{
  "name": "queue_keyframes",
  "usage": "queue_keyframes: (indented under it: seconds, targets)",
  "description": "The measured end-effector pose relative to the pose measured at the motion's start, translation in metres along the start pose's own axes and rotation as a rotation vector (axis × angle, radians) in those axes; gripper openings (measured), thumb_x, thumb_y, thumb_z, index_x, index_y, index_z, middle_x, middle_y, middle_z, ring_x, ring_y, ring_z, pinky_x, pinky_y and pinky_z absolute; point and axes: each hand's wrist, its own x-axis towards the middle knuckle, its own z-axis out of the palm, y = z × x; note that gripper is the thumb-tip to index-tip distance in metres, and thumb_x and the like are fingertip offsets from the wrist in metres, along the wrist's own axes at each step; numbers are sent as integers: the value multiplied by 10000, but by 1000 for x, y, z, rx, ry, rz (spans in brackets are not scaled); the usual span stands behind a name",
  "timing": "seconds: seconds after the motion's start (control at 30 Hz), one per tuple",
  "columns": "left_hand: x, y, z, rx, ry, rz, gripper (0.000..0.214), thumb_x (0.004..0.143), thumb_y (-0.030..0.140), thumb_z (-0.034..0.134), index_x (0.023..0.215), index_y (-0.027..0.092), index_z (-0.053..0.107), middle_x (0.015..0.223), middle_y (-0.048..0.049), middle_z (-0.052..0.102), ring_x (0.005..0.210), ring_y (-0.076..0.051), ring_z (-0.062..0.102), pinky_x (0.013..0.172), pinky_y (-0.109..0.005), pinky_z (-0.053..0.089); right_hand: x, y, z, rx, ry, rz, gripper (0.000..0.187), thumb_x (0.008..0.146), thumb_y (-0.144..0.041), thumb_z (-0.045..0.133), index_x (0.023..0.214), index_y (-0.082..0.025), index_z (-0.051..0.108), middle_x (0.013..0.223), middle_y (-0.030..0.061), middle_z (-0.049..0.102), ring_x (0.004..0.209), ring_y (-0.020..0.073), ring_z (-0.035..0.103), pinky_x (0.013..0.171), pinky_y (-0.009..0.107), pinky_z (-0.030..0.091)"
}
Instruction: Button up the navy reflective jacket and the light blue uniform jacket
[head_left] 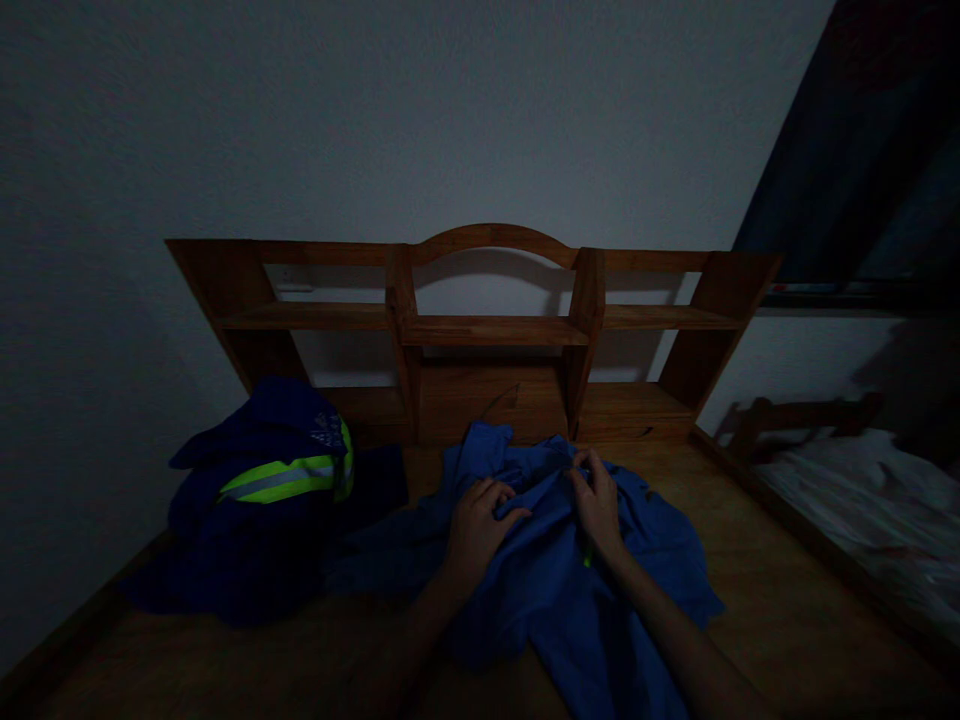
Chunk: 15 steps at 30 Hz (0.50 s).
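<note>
A rumpled blue garment (pixel 555 540), which looks like a shirt, lies spread over the wooden surface in front of me. Near its upper middle, my left hand (pixel 480 520) pinches a fold of the cloth between thumb and curled fingers. A short way to the right, my right hand (pixel 596 500) grips another part of the same cloth near its top edge. A small bright green bit shows beside my right wrist. The dim light hides the finer details of the fabric and its seams.
At left sits a heaped dark blue garment (pixel 255 540) with a yellow-green reflective band (pixel 289 478). A wooden shelf unit (pixel 495 330) stands behind against the white wall. To the right are pale bedding (pixel 870 490) and a dark curtain (pixel 862 160).
</note>
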Motion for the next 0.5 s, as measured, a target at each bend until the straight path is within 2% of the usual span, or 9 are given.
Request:
queue_keyframes:
  seconds: [0.07, 0.17, 0.33, 0.4, 0.5]
  targets:
    - [0, -1, 1, -8, -44, 25, 160, 683, 337, 733, 781, 241, 649, 805, -18, 624, 811, -209, 558, 710, -287, 392, -1, -3, 1, 31, -5, -34, 24, 802, -222, 431, 796, -218, 454, 839, 27, 575, 779, 184, 529, 726, 281, 410]
    - [-1, 0, 2, -23, -71, 29, 108, 735, 309, 690, 778, 227, 636, 820, -18, 624, 827, -198, 569, 736, -284, 407, -2, -11, 1, 78, -56, -123, 80, 785, -165, 421, 834, -225, 441, 974, 49, 588, 938, 200, 540, 831, 306, 414]
    - [0, 5, 0, 4, 9, -10, 103, 793, 307, 627, 806, 208, 599, 832, 0, 599, 800, -157, 570, 738, -259, 428, -7, -22, 5, 69, -340, -291, 317, 779, -148, 477, 1082, -235, 512, 1070, 41, 603, 1024, 193, 555, 925, 326, 405]
    - [1, 5, -2, 21, 68, -31, 102, 804, 313, 612, 817, 212, 600, 840, 5, 599, 790, -150, 573, 733, -255, 432, -9, -21, 8, 49, -441, -320, 332, 801, -205, 518, 1130, -245, 533, 1094, 34, 612, 1029, 193, 565, 924, 323, 413]
    - [2, 6, -6, 30, 109, -45, 94, 820, 314, 591, 840, 227, 621, 867, 9, 607, 810, -148, 582, 758, -259, 438, -11, -16, 12, 10, -536, -293, 272, 805, -297, 582, 1073, -254, 592, 1033, 13, 647, 972, 193, 593, 879, 309, 432]
